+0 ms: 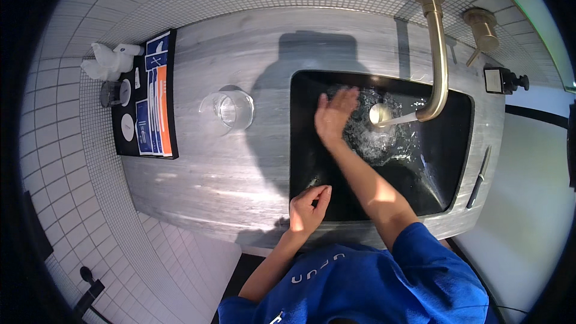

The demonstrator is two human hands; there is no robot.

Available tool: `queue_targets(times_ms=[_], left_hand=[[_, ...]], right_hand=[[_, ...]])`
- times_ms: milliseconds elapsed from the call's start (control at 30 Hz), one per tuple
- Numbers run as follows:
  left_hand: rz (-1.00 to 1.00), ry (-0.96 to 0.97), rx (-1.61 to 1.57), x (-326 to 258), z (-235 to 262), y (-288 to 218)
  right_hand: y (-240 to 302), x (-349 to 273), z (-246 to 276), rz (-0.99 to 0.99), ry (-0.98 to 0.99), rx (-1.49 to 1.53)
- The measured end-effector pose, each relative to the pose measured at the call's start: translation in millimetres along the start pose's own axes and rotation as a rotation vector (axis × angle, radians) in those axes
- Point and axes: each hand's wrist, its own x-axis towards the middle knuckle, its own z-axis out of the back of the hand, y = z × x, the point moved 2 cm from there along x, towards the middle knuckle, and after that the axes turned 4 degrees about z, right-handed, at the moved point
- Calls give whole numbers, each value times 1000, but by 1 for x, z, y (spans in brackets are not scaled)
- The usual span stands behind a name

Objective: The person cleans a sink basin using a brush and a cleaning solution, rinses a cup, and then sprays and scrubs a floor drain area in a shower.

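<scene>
Both my hands are at a black rectangular sink (pixel 444 144). My right hand (pixel 338 114) reaches into its left half, bare, with the fingers stretched out and slightly blurred. Beside those fingers, water churns around a round gold drain (pixel 379 113). A stream runs leftward from the spout of the gold tap (pixel 440 54). At the sink's front left corner is my left hand (pixel 309 210), curled, thumb and forefinger tips together around a small gap. I see nothing in it. Its underside is hidden.
A clear glass (pixel 235 111) stands on the grey counter (pixel 204 36), left of the sink. Farther left lies a black tray (pixel 174 84) with packets. A knife (pixel 479 180) rests at the right edge, a dark pump bottle (pixel 503 80) behind it. The tap handle (pixel 482 30) is on the wall.
</scene>
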Motion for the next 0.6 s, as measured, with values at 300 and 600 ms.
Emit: queue_targets(times_ms=[300, 600], left_hand=[[-69, 7, -17, 3, 7, -15], [-129, -574, -403, 66, 62, -22]], right_hand=[[21, -106, 56, 619, 459, 430], [-168, -64, 200, 616, 649, -370]])
